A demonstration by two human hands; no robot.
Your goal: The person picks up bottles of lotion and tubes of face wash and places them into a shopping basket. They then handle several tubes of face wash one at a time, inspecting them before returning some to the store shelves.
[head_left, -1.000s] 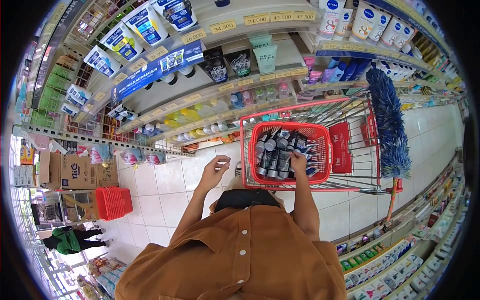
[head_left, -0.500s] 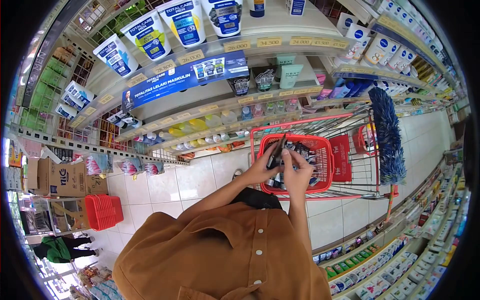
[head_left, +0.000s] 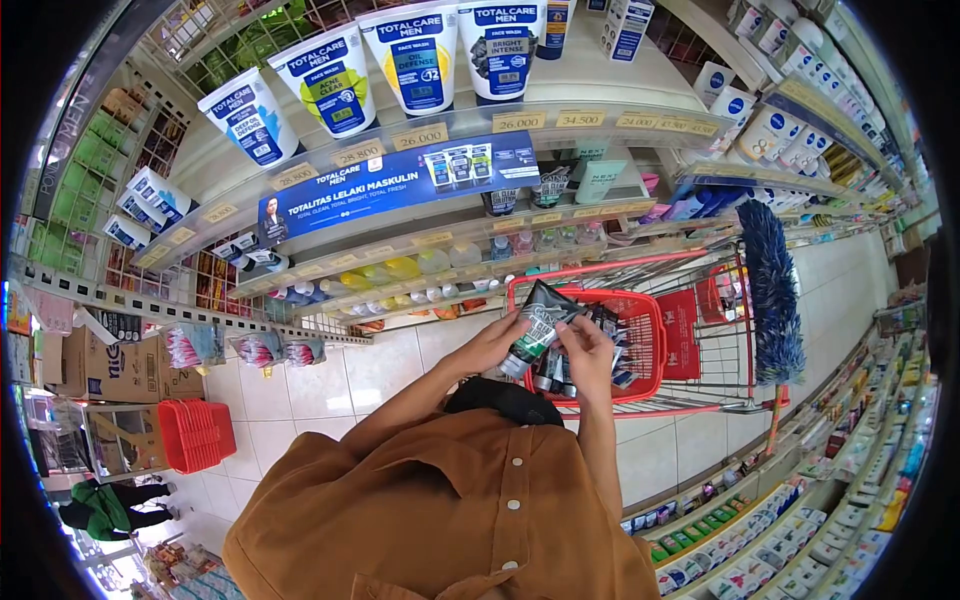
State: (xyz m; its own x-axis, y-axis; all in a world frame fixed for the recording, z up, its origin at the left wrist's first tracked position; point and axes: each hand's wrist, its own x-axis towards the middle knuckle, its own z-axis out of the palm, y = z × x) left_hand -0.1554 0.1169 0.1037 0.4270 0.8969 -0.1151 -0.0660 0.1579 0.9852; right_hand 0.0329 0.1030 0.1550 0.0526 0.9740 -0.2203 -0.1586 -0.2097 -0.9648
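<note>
A black squeeze tube with a green band and pale lettering [head_left: 541, 322] is held between both hands, its printed side facing up. My left hand [head_left: 490, 343] grips its left edge near the cap end. On the right side, my right hand [head_left: 587, 350] pinches the tube's edge with bent fingers. Directly beneath is a red shopping basket [head_left: 655, 345] with several dark tubes in it, partly hidden by my hands. The basket rests in a metal shopping cart [head_left: 715, 385] with red rails.
Ahead, a shelf [head_left: 600, 85] bears several face wash tubes [head_left: 415, 65] and price labels. A blue fluffy duster [head_left: 770, 290] stands at the cart's right end. Stacked red baskets [head_left: 195, 435] and a cardboard box [head_left: 125, 365] are at left, near a person in green [head_left: 105, 510]. Product shelves line the lower right.
The tube has been raised from edge-on over the basket and turned so that its printed side shows. My left hand has moved slightly left; the view has shifted toward the shelf.
</note>
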